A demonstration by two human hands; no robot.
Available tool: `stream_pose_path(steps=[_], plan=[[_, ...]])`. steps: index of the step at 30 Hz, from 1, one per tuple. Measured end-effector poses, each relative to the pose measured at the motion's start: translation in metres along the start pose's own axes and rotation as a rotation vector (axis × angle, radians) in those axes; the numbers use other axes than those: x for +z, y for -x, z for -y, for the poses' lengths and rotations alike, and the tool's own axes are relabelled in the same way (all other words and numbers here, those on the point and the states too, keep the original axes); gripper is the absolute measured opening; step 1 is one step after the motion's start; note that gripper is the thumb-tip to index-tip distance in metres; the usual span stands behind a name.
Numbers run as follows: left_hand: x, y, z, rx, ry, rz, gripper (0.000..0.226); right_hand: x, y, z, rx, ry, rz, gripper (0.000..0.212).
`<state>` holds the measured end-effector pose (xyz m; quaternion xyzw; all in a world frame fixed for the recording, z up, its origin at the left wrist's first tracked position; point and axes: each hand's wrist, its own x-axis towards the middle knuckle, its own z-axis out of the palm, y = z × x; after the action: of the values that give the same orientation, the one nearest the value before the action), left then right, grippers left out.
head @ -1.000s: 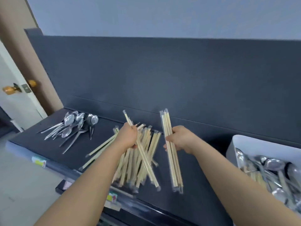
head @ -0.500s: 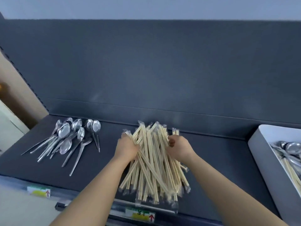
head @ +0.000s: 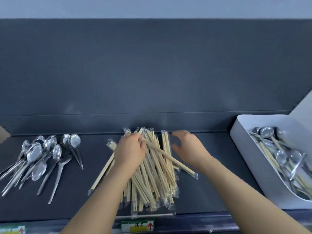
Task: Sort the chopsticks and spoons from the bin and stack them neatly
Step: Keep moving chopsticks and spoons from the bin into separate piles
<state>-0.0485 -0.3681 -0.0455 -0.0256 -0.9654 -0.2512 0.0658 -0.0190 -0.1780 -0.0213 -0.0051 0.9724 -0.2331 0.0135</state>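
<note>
We see the left hand (head: 130, 151) lying on top of a pile of wrapped chopsticks (head: 152, 179), palm down, its fingers curled and pinching the upper end of a slanted pair (head: 168, 157) that crosses the pile. That pair runs away from the left fingertips toward the right wrist, and its clear wrapper tip ends just beside the right forearm. The right hand (head: 189, 147) hovers just to the right of the pile, fingers spread and loosely bent, gripping nothing. We cannot tell whether it touches the outermost chopsticks. The pile itself sits between and under the two hands on a dark shelf (head: 211, 191), fanned out, with its near ends reaching the shelf's front edge. Left of the left hand, a loose pair (head: 101, 174) lies at an angle apart from the rest. Farther to the left of that hand, well apart from it, rests a heap of spoons (head: 42, 157), bowls away from us and handles fanned toward us. Well to the right of the right hand stands a white bin (head: 244, 141) holding mixed cutlery (head: 278, 157), spoons tangled with chopsticks. Below the pile, on the shelf's front lip, we see a label (head: 137, 226) with a red arrow.
</note>
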Motion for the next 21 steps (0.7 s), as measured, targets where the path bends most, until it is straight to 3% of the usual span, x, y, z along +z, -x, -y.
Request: stream_pose_path(steps=[5, 13, 16, 21], plan=[[0.016, 0.000, -0.073, 0.239, 0.076, -0.013, 0.021, -0.054, 0.029, -0.051, 0.061, 0.105, -0.132, 0.043], [0.073, 0.008, -0.218, 0.488, 0.274, 0.163, 0.022, -0.150, 0.077, -0.176, 0.327, 0.156, -0.304, 0.037], [0.107, 0.004, -0.275, 0.538, 0.293, 0.291, 0.023, -0.175, 0.081, -0.228, 0.433, 0.149, -0.259, 0.031], [0.168, -0.013, -0.342, 0.455, 0.195, 0.427, 0.021, -0.189, 0.069, -0.312, 0.446, 0.075, -0.112, 0.025]])
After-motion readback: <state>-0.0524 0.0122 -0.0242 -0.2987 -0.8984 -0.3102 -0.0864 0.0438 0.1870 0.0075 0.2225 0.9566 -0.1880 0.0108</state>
